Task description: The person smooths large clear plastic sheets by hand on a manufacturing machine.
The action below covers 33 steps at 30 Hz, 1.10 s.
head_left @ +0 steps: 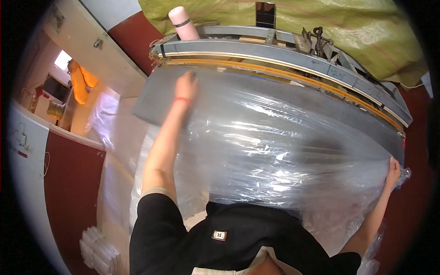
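A wide sheet of clear plastic film [275,151] stretches across a grey work surface [158,89] in front of me and hangs down toward my body. At the upper left of the film, my left hand [187,87] is closed on its edge, with a red band round the wrist. My right hand [393,172] pinches the film's right edge, where the plastic gathers into creases. Bright glare lies over the middle of the sheet. Along the far side of the surface runs a long metal bar [275,52] with an orange strip [284,73] in front of it.
A pink bottle [182,24] stands behind the bar at the left. A rusty metal clamp [317,41] sits on the frame, before a yellow-green woven sheet [366,32]. An open door [98,46] is at the left, and bundled clear plastic [98,250] lies at lower left.
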Available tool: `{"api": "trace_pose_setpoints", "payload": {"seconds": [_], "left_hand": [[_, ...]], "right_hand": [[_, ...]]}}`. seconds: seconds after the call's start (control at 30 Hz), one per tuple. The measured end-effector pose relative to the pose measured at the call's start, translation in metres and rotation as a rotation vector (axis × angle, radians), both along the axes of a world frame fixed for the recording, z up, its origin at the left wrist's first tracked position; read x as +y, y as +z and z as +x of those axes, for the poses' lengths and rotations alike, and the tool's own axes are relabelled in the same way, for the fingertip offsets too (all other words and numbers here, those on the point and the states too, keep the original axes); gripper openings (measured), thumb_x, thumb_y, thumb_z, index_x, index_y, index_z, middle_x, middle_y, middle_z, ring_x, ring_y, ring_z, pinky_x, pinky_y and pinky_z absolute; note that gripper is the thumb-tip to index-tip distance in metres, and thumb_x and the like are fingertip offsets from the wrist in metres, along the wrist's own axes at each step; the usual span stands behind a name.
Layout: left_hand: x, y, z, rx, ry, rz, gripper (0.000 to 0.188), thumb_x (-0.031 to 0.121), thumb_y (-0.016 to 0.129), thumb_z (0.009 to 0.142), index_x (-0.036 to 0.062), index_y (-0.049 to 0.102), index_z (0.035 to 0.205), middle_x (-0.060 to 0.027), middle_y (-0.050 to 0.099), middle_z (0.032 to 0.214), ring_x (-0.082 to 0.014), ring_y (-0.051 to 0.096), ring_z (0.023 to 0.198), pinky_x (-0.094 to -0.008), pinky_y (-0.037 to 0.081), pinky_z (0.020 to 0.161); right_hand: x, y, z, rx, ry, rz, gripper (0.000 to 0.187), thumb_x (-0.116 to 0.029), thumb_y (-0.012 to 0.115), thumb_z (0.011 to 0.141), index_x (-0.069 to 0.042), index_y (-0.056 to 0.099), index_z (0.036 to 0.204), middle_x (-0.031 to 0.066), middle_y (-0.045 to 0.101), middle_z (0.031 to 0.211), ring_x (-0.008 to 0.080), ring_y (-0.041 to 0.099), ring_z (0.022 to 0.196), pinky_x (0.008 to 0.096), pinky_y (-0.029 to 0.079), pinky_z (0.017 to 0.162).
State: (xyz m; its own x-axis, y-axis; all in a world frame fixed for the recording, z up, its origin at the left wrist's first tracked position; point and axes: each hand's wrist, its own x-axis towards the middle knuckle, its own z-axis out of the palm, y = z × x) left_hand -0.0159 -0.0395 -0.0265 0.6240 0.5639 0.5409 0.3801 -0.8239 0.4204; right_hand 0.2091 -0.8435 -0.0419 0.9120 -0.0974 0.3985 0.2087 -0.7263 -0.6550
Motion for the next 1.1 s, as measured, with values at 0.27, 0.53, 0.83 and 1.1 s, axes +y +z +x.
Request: {"api": "trace_pose_setpoints", "payload": {"seconds": [0.27,0.53,0.83,1.1], "left_hand": [[0.007,-0.014,0.030,-0.098,0.075,-0.125,0.022,0.019,0.044,0.081,-0.0010,0.051,0.088,-0.0217,0.055,0.082,-0.0343,0.053,0.081,-0.0396,0.042,0.072],[0.072,-0.026,0.059,-0.513,0.137,-0.384,0.017,0.016,0.049,0.081,0.0027,0.049,0.070,-0.0043,0.051,0.062,-0.0126,0.046,0.056,-0.0265,0.040,0.054],[0.083,-0.029,0.070,-0.651,0.137,-0.455,0.017,0.015,0.056,0.077,0.0054,0.050,0.064,0.0008,0.048,0.056,-0.0068,0.039,0.045,-0.0216,0.031,0.041],[0.080,-0.021,0.073,-0.689,0.220,-0.668,0.007,0.010,0.043,0.076,0.0043,0.044,0.080,-0.0059,0.052,0.064,-0.0122,0.047,0.045,-0.0234,0.036,0.039]], "right_hand": [[-0.011,-0.023,0.045,-0.008,-0.065,0.464,0.023,-0.025,0.056,0.081,-0.004,0.060,0.088,-0.0009,0.056,0.078,0.0077,0.048,0.071,0.0218,0.039,0.066],[0.111,-0.028,0.131,-0.222,-0.151,0.390,0.022,-0.025,0.058,0.079,-0.004,0.059,0.084,0.0013,0.057,0.071,0.0095,0.050,0.067,0.0228,0.041,0.063],[0.136,-0.009,0.123,-0.310,-0.274,0.336,0.021,-0.019,0.061,0.073,0.000,0.055,0.078,0.0047,0.057,0.071,0.0108,0.051,0.062,0.0241,0.041,0.059],[0.126,-0.002,0.118,-0.255,-0.246,0.641,0.022,-0.017,0.054,0.076,-0.001,0.050,0.090,0.0072,0.056,0.074,0.0135,0.054,0.064,0.0260,0.044,0.060]]}}
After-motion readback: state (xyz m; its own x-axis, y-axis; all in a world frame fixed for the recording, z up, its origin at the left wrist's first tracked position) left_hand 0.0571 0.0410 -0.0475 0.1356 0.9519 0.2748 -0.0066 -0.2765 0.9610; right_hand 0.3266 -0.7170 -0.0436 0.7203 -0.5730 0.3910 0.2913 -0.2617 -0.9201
